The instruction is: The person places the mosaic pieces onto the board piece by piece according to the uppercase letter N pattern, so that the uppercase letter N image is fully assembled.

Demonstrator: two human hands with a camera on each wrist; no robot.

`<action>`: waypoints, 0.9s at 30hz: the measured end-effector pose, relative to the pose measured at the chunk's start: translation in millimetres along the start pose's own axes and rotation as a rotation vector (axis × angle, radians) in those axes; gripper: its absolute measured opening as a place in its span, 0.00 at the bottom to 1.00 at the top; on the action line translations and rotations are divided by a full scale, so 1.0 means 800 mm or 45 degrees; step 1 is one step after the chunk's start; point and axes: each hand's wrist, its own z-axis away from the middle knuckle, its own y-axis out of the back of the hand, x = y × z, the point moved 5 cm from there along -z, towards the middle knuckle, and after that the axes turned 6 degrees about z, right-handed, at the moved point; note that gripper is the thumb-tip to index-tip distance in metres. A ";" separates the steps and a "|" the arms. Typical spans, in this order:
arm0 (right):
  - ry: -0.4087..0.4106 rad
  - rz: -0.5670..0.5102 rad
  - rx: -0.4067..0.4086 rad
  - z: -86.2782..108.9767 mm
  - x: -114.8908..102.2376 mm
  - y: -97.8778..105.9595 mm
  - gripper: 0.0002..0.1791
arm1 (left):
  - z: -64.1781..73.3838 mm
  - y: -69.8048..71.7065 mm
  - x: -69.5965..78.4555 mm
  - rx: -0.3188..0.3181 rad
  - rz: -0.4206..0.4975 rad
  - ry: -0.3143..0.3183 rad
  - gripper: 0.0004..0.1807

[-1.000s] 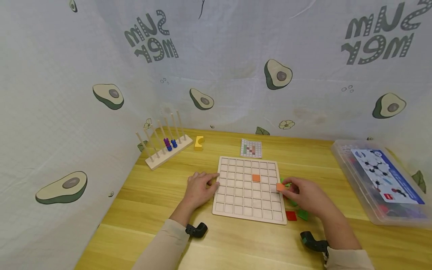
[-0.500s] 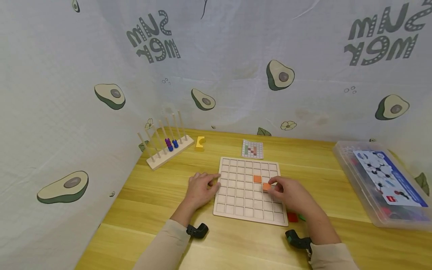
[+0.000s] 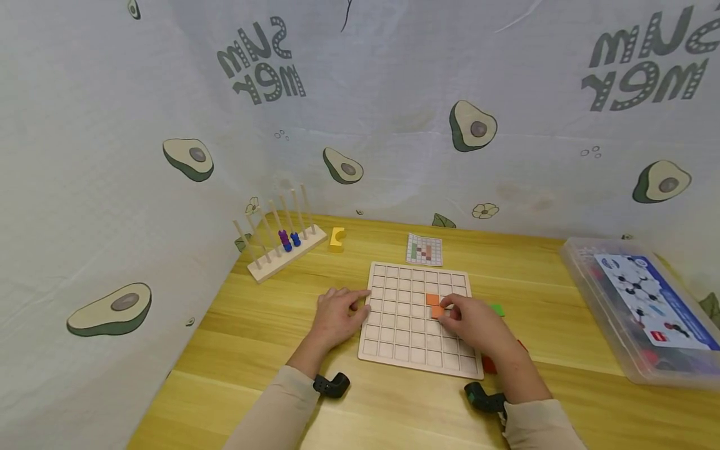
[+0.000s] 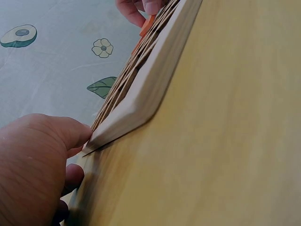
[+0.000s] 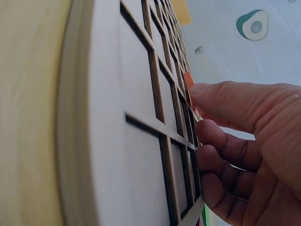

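A wooden grid board (image 3: 388,331) lies on the table with an orange square tile (image 3: 432,299) set in one of its cells. Between thumb and index finger my right hand (image 3: 469,322) pinches a second orange tile (image 3: 436,312), close over the cell just below the first. The right wrist view shows this tile (image 5: 188,80) at the thumb tip, tilted against the grid, the other fingers curled beside the board. At the board's left edge rests my left hand (image 3: 337,315), its extended index finger touching the rim; the left wrist view shows that hand (image 4: 33,165) at the corner.
Green (image 3: 497,309) and red tiles (image 3: 489,365) lie right of the board, partly hidden by the right arm. Behind it is a printed pattern card (image 3: 424,250). A peg stand with beads (image 3: 289,253), a yellow block (image 3: 336,239) and a clear plastic box (image 3: 647,306) stand around.
My right hand has carried the orange tile leftward from the board's right edge to the cell below the other orange tile. My left hand stays at the left edge.
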 end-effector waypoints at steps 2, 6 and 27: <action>0.007 0.007 0.001 -0.001 -0.001 -0.001 0.15 | 0.000 0.000 0.000 0.001 -0.002 0.003 0.20; 0.021 0.029 0.003 -0.002 -0.005 -0.001 0.15 | 0.000 0.000 -0.001 0.004 -0.003 -0.003 0.20; -0.086 -0.069 -0.056 0.010 0.006 0.011 0.21 | 0.001 0.000 0.001 0.010 -0.006 -0.015 0.19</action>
